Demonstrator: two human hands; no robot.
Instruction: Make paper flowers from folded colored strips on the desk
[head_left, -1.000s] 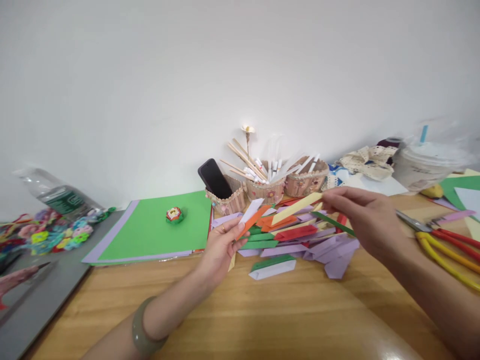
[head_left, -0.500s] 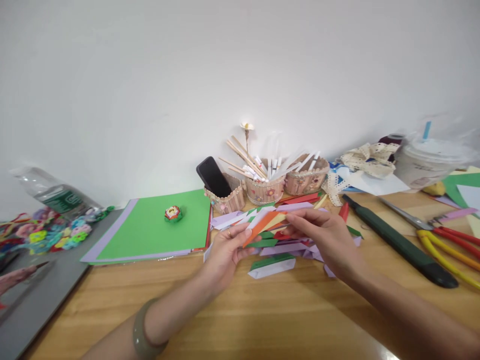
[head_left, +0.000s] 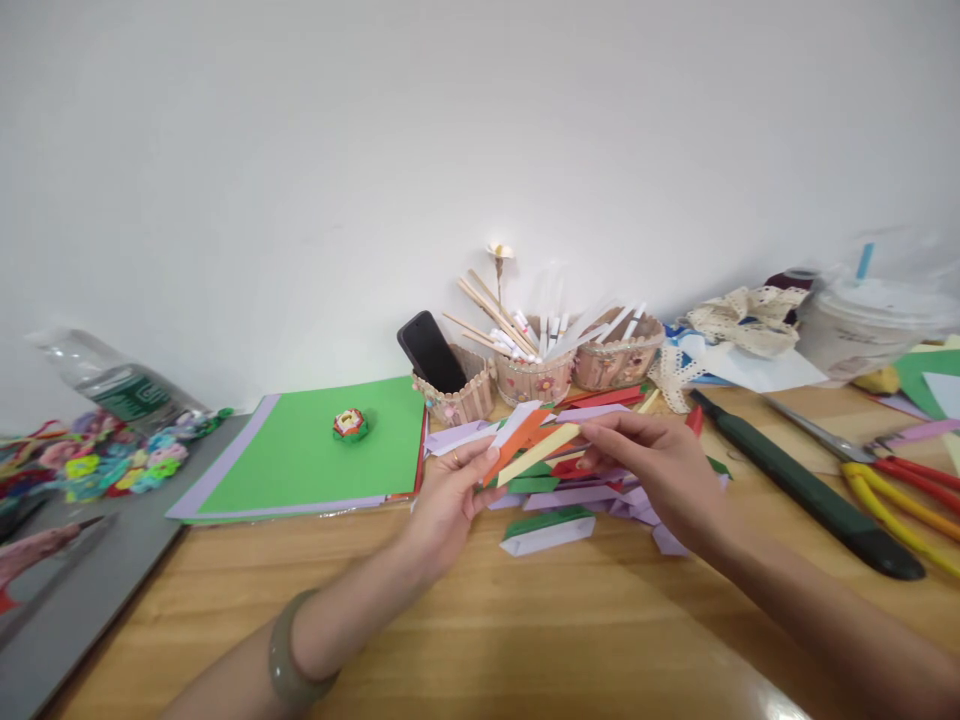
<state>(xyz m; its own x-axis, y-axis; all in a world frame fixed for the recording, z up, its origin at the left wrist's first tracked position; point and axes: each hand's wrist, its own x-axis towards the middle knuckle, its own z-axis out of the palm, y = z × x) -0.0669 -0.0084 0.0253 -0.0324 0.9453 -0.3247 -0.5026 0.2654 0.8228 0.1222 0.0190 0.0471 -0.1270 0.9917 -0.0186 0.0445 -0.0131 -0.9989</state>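
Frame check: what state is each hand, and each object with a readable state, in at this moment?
Left hand, closed on a fan of folded paper strips.
Right hand, pinching the cream strip by one end, against the fan.
Phone, upright in a stick holder, screen dark.
Bottle, lying on its side.
Cup, lidded, straw in.
Scissors, lying flat on the table.

front: bare table (head_left: pixel 480 640) free | behind: strip pile (head_left: pixel 585 490), stick holders (head_left: pixel 532 375) block
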